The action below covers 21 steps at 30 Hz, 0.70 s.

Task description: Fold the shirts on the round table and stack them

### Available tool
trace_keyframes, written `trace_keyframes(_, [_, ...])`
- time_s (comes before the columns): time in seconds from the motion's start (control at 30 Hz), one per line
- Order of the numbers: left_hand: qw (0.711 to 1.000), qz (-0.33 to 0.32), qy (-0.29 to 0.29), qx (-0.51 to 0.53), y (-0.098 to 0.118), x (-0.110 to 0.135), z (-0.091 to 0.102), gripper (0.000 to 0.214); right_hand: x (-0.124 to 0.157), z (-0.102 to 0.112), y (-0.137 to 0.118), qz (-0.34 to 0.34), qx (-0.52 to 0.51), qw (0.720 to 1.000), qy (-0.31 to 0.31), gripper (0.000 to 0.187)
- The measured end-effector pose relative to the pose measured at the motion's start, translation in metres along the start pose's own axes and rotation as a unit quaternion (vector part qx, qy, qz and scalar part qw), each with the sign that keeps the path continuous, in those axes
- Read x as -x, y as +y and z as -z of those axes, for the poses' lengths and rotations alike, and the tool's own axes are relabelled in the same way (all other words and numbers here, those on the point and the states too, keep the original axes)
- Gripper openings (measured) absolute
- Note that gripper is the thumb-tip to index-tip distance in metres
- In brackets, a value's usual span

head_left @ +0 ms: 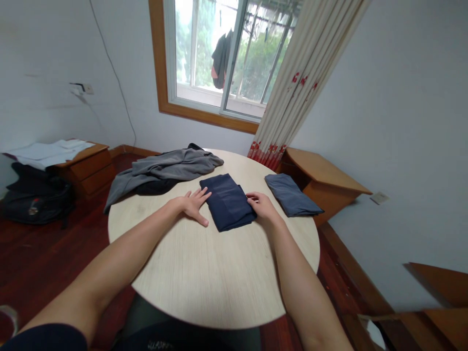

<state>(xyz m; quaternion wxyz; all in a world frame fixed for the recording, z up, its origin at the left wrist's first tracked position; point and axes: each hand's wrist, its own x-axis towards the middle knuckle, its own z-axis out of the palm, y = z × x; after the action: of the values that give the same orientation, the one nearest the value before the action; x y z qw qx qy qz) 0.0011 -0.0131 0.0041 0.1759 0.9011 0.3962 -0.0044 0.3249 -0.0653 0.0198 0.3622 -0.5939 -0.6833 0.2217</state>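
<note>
A folded dark navy garment (228,202) lies flat in the middle of the round table, its kind hidden by the folding. At its left edge my left hand (193,204) rests with fingers spread, the fingertips just touching the cloth. My right hand (261,204) is at the opposite edge, fingers curled with the thumb side against the folded layers, pinching the fabric there. To the right of that hand lies a second folded garment (292,195), blue-grey in colour.
The pale round table (212,278) carries a loose heap of grey and black clothes (171,168) at its back left. A wooden cabinet (325,170) stands behind on the right. On the left are a low drawer unit (91,170) and a black bag (36,197).
</note>
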Motion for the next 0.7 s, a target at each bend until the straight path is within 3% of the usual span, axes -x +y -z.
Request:
trace_keyframes(0.13, [0.999,-0.013,-0.033,0.007,0.002,0.009,0.003,0.142,-0.001,-0.003,0.006,-0.023,0.02,1.0,-0.006,0.031])
trace_keyframes(0.33, [0.997,-0.042,0.06,0.036,0.021,0.009,-0.002,0.122,0.0,-0.006,-0.001,-0.025,0.065,0.997,0.017,0.028])
trace_keyframes(0.4, [0.993,-0.062,0.095,0.037,0.03,0.008,-0.004,0.114,0.003,-0.005,-0.009,-0.037,0.023,0.999,-0.009,0.033])
trace_keyframes(0.57, [0.966,-0.159,0.192,0.064,0.061,0.011,-0.002,0.101,0.014,-0.006,-0.039,-0.003,-0.14,0.976,-0.167,0.053])
trace_keyframes(0.63, [0.947,-0.218,0.221,0.085,0.074,0.014,-0.001,0.094,0.015,-0.008,-0.045,0.019,-0.168,0.969,-0.179,0.052])
trace_keyframes(0.7, [0.934,-0.256,0.237,0.08,0.083,0.016,-0.002,0.085,0.013,-0.008,-0.041,0.023,-0.172,0.973,-0.15,0.049])
